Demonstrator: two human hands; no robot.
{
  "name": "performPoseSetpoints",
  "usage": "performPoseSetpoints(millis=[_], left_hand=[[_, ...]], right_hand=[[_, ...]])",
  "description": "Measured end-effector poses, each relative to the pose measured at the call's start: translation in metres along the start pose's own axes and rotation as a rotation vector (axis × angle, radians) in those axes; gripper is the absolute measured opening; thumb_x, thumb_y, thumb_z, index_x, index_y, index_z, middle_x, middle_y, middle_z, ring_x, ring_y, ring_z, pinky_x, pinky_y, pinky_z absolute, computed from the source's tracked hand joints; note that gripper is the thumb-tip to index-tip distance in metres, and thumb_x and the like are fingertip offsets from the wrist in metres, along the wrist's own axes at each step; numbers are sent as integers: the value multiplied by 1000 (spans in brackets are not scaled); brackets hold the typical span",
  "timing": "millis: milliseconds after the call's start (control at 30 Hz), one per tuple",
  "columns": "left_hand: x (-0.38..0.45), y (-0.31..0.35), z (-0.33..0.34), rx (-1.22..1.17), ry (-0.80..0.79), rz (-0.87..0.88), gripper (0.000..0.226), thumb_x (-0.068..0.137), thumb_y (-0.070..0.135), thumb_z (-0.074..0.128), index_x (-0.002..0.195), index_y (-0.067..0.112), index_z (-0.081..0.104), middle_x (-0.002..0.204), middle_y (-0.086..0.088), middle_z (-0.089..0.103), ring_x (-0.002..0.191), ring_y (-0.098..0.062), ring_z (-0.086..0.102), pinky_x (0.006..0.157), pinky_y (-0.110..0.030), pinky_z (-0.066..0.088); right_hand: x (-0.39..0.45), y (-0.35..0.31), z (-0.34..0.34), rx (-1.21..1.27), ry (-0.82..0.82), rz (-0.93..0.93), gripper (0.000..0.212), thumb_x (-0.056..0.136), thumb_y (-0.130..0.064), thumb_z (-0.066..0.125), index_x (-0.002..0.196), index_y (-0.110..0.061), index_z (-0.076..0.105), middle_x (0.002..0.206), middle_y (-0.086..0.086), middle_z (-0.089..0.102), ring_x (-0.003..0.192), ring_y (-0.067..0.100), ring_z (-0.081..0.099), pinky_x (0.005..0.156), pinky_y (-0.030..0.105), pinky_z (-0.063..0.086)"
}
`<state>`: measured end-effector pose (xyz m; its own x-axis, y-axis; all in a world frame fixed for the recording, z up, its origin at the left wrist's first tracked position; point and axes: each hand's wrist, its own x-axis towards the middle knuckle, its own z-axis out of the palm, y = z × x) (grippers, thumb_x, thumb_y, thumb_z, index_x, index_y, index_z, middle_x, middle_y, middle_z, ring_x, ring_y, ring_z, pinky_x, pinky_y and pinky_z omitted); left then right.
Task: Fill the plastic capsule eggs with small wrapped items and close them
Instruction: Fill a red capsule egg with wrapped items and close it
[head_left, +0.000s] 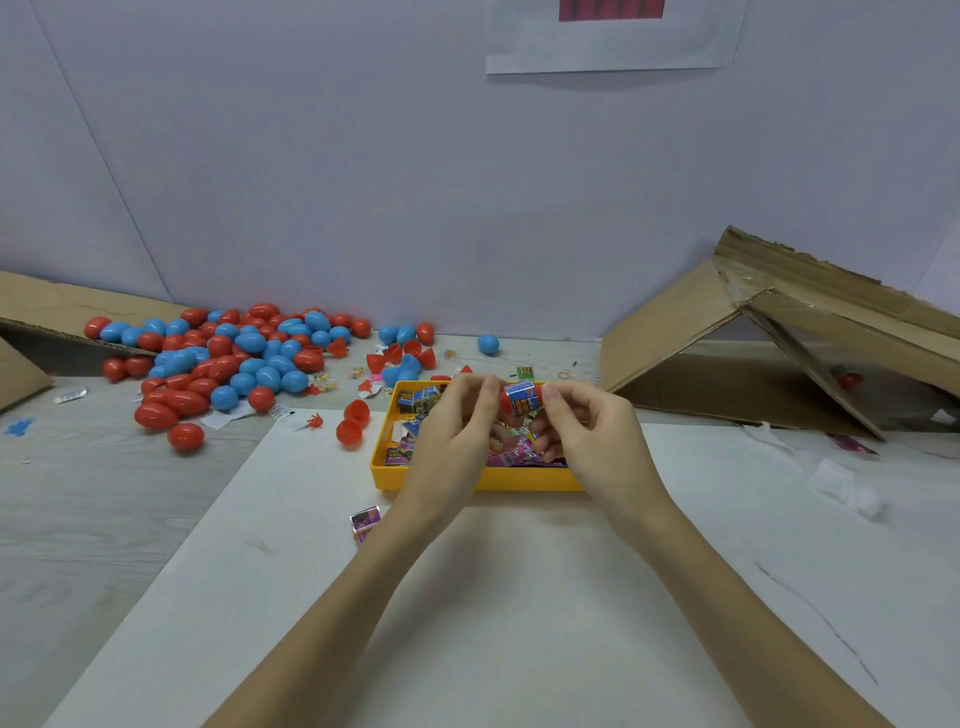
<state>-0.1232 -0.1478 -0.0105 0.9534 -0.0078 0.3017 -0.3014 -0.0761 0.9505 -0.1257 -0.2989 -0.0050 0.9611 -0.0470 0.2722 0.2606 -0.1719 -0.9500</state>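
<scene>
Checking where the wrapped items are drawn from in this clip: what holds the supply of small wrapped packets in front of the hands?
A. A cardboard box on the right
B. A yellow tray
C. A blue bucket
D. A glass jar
B: the wrapped packets lie in the yellow tray, just beneath both hands, which hold a red egg half.

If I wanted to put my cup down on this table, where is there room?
The white sheet is bare in front of the yellow tray, between the person's forearms and beside them. Far left is crowded by the pile of eggs; far right sits the cardboard box.
</scene>
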Motion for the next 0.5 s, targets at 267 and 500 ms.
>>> performPoseSetpoints(millis=[267,500], left_hand=[[-2,2,-3,7,-38,52,17,105,28,54,103,19,68,87,8,74,78,-11,72,70,-18,56],[-1,2,-3,15,-35,34,20,104,30,53,105,16,68,87,4,74,79,-14,73,70,-21,58]], right_hand=[[0,0,1,48,11,5,24,107,-24,53,115,-10,71,83,7,72,59,8,66,56,22,55],[-1,1,1,58,-20,-71,14,102,-19,63,110,-15,74,84,2,74,61,11,67,58,25,57]])
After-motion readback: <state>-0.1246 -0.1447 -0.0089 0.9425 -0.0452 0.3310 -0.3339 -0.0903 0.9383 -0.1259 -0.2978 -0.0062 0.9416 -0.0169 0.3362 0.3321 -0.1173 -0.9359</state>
